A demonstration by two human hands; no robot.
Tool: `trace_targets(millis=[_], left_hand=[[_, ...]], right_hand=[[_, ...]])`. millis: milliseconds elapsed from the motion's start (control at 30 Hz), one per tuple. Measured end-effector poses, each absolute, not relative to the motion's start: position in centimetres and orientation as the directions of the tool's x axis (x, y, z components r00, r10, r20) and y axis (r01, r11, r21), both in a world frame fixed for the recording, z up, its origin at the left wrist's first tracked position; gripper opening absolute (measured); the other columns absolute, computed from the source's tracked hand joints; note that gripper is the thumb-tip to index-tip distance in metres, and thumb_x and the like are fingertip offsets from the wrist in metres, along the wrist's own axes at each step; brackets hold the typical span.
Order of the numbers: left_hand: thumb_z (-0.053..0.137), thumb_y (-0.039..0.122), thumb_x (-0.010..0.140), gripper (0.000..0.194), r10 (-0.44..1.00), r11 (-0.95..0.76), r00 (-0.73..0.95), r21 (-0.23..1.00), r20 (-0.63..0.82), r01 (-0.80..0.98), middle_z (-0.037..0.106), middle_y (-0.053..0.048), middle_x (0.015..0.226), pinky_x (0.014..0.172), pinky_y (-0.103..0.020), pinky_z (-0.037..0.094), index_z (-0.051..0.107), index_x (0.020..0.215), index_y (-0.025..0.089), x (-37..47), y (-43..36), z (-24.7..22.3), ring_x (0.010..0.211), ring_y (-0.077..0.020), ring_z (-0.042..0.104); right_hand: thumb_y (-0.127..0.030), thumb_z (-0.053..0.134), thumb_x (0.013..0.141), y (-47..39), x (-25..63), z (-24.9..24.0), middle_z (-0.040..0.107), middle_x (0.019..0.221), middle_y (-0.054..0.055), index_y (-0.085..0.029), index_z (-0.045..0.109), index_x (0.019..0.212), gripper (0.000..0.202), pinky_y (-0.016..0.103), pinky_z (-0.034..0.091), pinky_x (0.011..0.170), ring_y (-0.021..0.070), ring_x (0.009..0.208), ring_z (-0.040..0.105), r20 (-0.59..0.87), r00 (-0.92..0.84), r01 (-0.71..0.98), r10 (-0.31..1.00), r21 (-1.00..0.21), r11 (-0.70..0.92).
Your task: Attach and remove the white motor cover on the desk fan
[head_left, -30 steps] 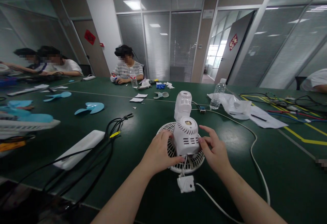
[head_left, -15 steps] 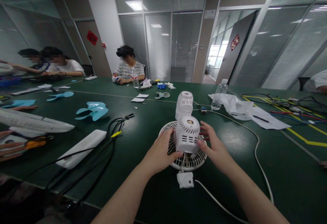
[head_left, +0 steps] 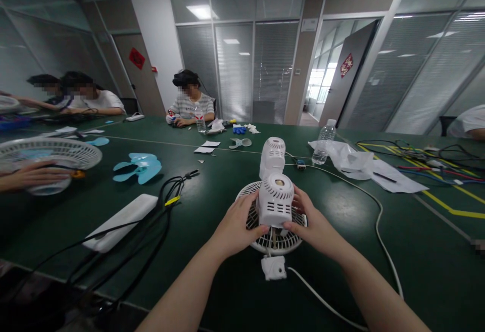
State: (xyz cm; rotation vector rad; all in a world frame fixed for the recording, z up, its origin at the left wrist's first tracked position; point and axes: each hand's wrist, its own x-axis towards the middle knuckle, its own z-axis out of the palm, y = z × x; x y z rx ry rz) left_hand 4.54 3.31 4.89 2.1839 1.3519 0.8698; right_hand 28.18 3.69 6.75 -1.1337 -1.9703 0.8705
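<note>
A white plastic fan motor housing [head_left: 278,203] with slotted vents stands over a round white fan grille [head_left: 261,243] on the table in front of me. My left hand [head_left: 238,223] cups the housing's left side, thumb at its lower edge. On the other side my right hand [head_left: 308,221] holds it, fingers curled behind and thumb near the bottom corner. A second white housing [head_left: 273,155] is just behind it. Below the grille lies a small white box-shaped part [head_left: 274,268] with a white cable.
Blue fan blades [head_left: 140,168], a white power strip [head_left: 121,223] and black cables [head_left: 166,216] lie to the left. Far left, another person's hand [head_left: 38,175] holds a white grille [head_left: 81,152]. At right are a clear bottle [head_left: 324,142], plastic wrap [head_left: 350,157] and paper [head_left: 401,178].
My right hand has moved left and closed in against the housing; my left hand stays on its side. At far left, the other person's grille has tilted and come into fuller view.
</note>
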Motion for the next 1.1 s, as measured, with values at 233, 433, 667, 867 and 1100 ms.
trace_targets(millis=[233,433,667,867,1100], left_hand=[[0.062,0.046,0.081,0.074,0.891,-0.453,0.266,0.692,0.368,0.563,0.041,-0.011,0.144,0.108,-0.050,0.032,0.028,0.143,0.026,4.1,4.1,4.0,0.131,-0.0296,0.041],[0.046,0.038,0.092,0.041,0.875,-0.417,-0.022,0.775,0.484,0.474,0.054,-0.009,0.130,0.104,-0.041,0.039,0.043,0.130,0.022,3.2,5.8,2.5,0.120,-0.0212,0.052],[0.048,0.036,0.091,0.035,0.869,-0.344,-0.123,0.765,0.479,0.544,0.058,-0.009,0.121,0.095,-0.043,0.045,0.050,0.123,0.021,2.5,5.7,2.5,0.108,-0.0218,0.059],[0.048,0.033,0.090,0.038,0.886,-0.295,-0.137,0.766,0.444,0.571,0.057,-0.009,0.123,0.093,-0.041,0.047,0.046,0.126,0.022,2.2,5.2,2.3,0.106,-0.0212,0.061],[0.056,0.040,0.083,0.063,0.966,-0.251,0.148,0.622,0.213,0.742,0.038,-0.012,0.146,0.097,-0.050,0.043,0.034,0.140,0.026,2.9,4.4,1.4,0.121,-0.0331,0.052]], right_hand=[[-0.039,0.077,0.068,4.2,27.7,4.7,0.034,0.149,0.016,-0.024,-0.009,0.150,0.120,0.056,0.027,0.110,0.0320,0.136,0.037,0.269,-0.370,0.479,0.889,-0.765,0.431],[-0.047,0.076,0.066,4.2,27.7,4.5,0.041,0.146,0.013,-0.025,-0.005,0.150,0.119,0.055,0.027,0.109,0.0326,0.134,0.038,0.230,-0.354,0.610,0.907,-0.678,0.410],[-0.047,0.073,0.066,3.4,27.8,5.9,0.054,0.133,0.011,-0.023,0.015,0.147,0.103,0.055,0.024,0.107,0.0327,0.126,0.048,0.198,-0.322,0.759,0.926,-0.530,0.378],[-0.039,0.069,0.069,1.1,30.5,7.5,0.066,0.114,0.011,-0.018,0.032,0.138,0.081,0.048,0.042,0.097,0.0296,0.105,0.063,0.184,-0.310,0.790,0.933,-0.496,0.361],[-0.044,0.073,0.063,-2.6,40.9,7.3,0.067,0.111,0.016,-0.016,0.043,0.129,0.077,0.048,0.050,0.088,0.0332,0.100,0.065,0.078,-0.096,0.816,0.992,-0.565,0.123]])
